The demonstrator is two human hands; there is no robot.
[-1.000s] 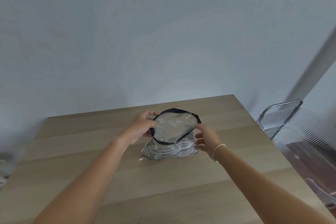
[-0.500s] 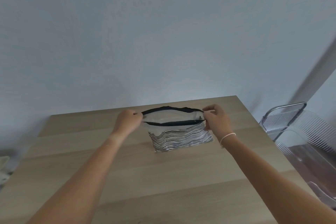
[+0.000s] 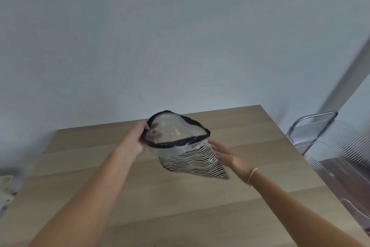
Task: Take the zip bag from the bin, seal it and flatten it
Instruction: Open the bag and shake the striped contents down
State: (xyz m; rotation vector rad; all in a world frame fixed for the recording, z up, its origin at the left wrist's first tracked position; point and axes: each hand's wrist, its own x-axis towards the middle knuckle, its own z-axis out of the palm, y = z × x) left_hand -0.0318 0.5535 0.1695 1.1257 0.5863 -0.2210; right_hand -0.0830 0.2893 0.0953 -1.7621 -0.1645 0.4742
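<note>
1. Left hand (image 3: 134, 141): grips the left end of the zip bag (image 3: 181, 147) at its mouth. Thumb side is on the outside; fingertips (image 3: 155, 126) show through the clear film inside the opening. Pinch grasp on the rim.
2. Right hand (image 3: 227, 156): fingers extended and loosely spread, palm facing the bag's right side. Fingertips are at or just behind the striped panel; actual contact cannot be confirmed. No pinch on anything.
3. Thin pale band (image 3: 251, 175) on the right wrist.
4. Zip bag: held above the desk (image 3: 96, 170), tilted, mouth toward the camera and up, bottom corner pointing down and to the right. Mouth gapes open in a rounded, roughly heart-shaped loop; the black zip strip (image 3: 174, 143) runs around the rim, its two sides well apart. Not sealed.
5. Bag upper part is clear film; lower part carries wavy black-and-white stripes (image 3: 193, 163). Contents, if any, cannot be made out.
6. Desk: light wood grain in wide planks, far edge against a plain pale wall (image 3: 180, 36).
7. Right of the desk: clear ribbed plastic bin (image 3: 344, 158) with a metal-framed mesh piece (image 3: 312, 128) just behind it.
8. Far left edge: a blurred pale object (image 3: 5, 188), not identifiable.
</note>
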